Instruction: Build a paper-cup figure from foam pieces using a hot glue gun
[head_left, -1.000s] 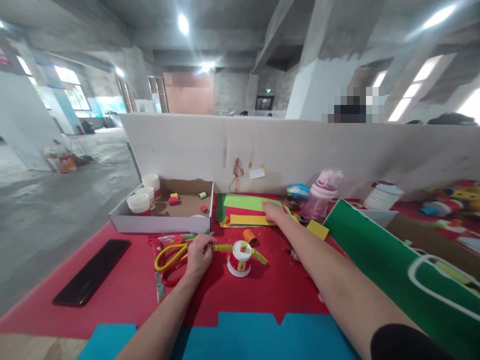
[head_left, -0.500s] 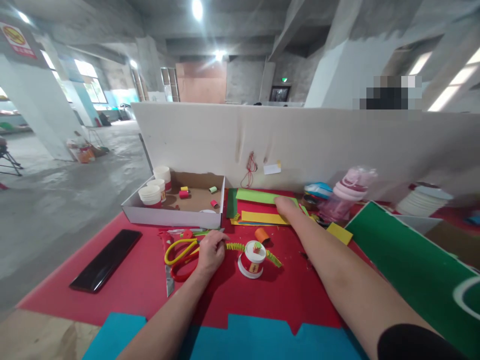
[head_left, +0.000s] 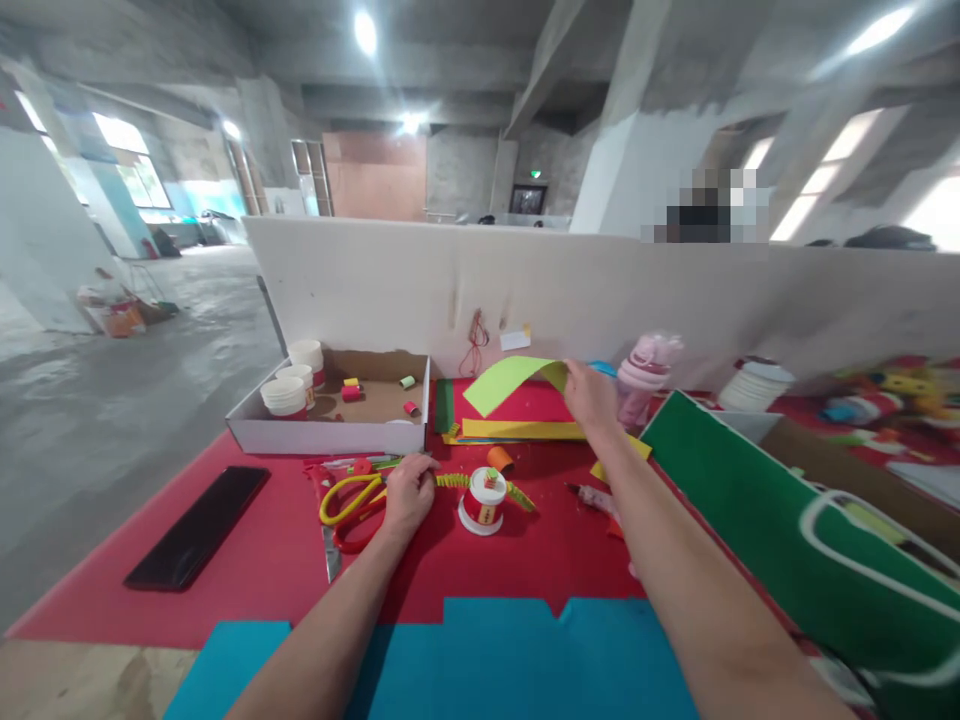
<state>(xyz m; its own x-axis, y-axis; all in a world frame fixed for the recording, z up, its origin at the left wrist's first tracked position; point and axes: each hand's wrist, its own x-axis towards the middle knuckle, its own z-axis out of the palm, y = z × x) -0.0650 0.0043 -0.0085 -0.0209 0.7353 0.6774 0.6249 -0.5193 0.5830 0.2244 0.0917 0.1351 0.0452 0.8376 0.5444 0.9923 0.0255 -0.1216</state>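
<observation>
My right hand [head_left: 590,400] pinches the right edge of a light green paper strip [head_left: 514,380], which arches above the red paper at the back of the table. My left hand [head_left: 411,492] rests with curled fingers beside the scissors [head_left: 349,505], whose handles are yellow and red; whether anything is in its fingers is hidden. Just right of it stands a small upside-down paper cup [head_left: 484,500] in red and white, with small folded paper on top. Accordion-folded yellow-green paper [head_left: 452,481] sticks out from both its sides, the left one reaching toward my left fingers.
An open box [head_left: 330,437] with paper cups [head_left: 285,395] and small paper rolls stands back left. A black phone [head_left: 199,527] lies left. Yellow strips [head_left: 521,429], an orange paper roll [head_left: 500,460], a pink bottle [head_left: 645,375] and a green board [head_left: 757,500] lie or stand around. Blue sheets [head_left: 540,655] are in front.
My right hand has lifted the green paper strip, which lay flat before and now bends upward. My left hand stays beside the scissors. The view has turned slightly right.
</observation>
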